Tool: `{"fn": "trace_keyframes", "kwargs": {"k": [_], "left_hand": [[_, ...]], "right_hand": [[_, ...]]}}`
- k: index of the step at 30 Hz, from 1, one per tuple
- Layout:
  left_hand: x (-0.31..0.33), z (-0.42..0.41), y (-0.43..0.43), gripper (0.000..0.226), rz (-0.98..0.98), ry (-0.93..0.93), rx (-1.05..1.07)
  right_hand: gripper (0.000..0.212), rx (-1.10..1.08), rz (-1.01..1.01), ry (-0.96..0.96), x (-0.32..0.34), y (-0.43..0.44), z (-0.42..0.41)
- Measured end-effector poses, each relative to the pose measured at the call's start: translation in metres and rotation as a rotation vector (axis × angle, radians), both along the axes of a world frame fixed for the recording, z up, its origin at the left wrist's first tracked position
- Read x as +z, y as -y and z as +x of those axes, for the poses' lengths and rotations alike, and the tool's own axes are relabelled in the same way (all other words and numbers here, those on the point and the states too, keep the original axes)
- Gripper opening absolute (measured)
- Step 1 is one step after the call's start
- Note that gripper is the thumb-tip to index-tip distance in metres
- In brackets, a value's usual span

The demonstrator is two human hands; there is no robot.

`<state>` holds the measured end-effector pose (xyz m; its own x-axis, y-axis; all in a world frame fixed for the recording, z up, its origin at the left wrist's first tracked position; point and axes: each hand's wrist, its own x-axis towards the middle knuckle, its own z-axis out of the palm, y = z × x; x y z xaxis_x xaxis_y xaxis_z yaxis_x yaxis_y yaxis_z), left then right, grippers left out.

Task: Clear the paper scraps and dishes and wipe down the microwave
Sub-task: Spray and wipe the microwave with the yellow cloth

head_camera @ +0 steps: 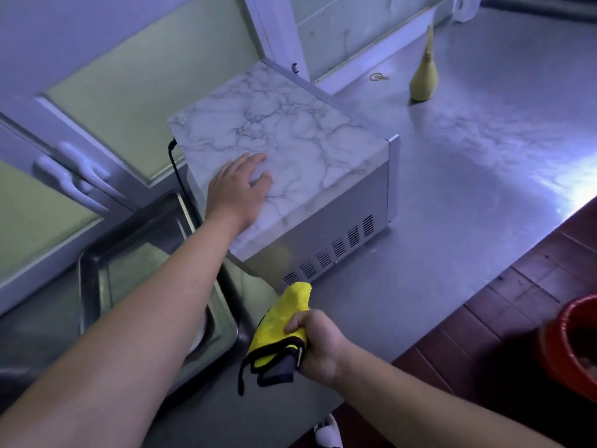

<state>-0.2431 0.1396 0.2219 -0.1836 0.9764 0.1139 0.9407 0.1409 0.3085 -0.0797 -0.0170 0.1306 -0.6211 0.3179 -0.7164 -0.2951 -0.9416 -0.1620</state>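
The microwave (300,134) stands on the steel counter, its top covered in white marble-pattern film and its silver vented side facing me. My left hand (237,189) rests flat on the near left part of the top, fingers straight. My right hand (318,342) grips a folded yellow cloth (279,324) with black edging, held in the air just in front of the microwave's near corner, above the counter's edge by the sink.
A steel sink (97,270) lies at the left with something white in its bottom. A yellow piping bag (424,72) and a rubber band (378,77) lie on the counter (484,173) behind the microwave. A red bucket (568,347) stands on the floor at right.
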Motion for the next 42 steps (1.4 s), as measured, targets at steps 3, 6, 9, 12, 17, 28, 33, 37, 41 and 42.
{"fn": "trace_keyframes", "kwargs": {"k": [3, 6, 9, 12, 17, 28, 33, 37, 41, 42], "left_hand": [[0.0, 0.001, 0.001, 0.05, 0.002, 0.006, -0.005], [0.001, 0.002, 0.002, 0.049, 0.008, 0.002, -0.006], [0.002, 0.003, 0.002, 0.048, 0.009, 0.016, 0.007], [0.003, 0.004, 0.002, 0.049, 0.011, 0.028, 0.014], [0.004, 0.007, 0.002, 0.045, 0.044, 0.024, 0.014], [0.002, 0.007, -0.001, 0.049, 0.076, -0.015, 0.007], [-0.001, 0.005, -0.004, 0.05, 0.076, -0.032, -0.003], [-0.003, 0.004, -0.004, 0.05, 0.08, -0.04, -0.002], [-0.003, 0.003, -0.004, 0.05, 0.072, -0.035, -0.001], [-0.003, 0.003, -0.005, 0.05, 0.069, -0.034, 0.002]], "right_hand": [[0.043, -0.104, -0.064, -0.073, 0.004, -0.015, 0.036], [0.055, -0.235, 0.06, 0.044, 0.016, -0.046, 0.076], [0.058, -0.361, 0.205, 0.243, 0.025, -0.082, 0.112], [0.068, -0.577, 0.435, 0.359, 0.031, -0.113, 0.129], [0.085, -0.65, 1.131, 0.7, 0.03, -0.15, 0.112], [0.072, -0.58, 1.682, 1.122, -0.039, -0.21, 0.11], [0.071, -0.901, 1.339, 1.022, -0.032, -0.207, 0.06], [0.08, -1.038, 0.912, 0.94, -0.023, -0.178, 0.007], [0.082, -0.989, 0.882, 0.865, -0.016, -0.121, -0.054], [0.081, -0.974, 0.883, 0.86, -0.014, -0.109, -0.067]]}}
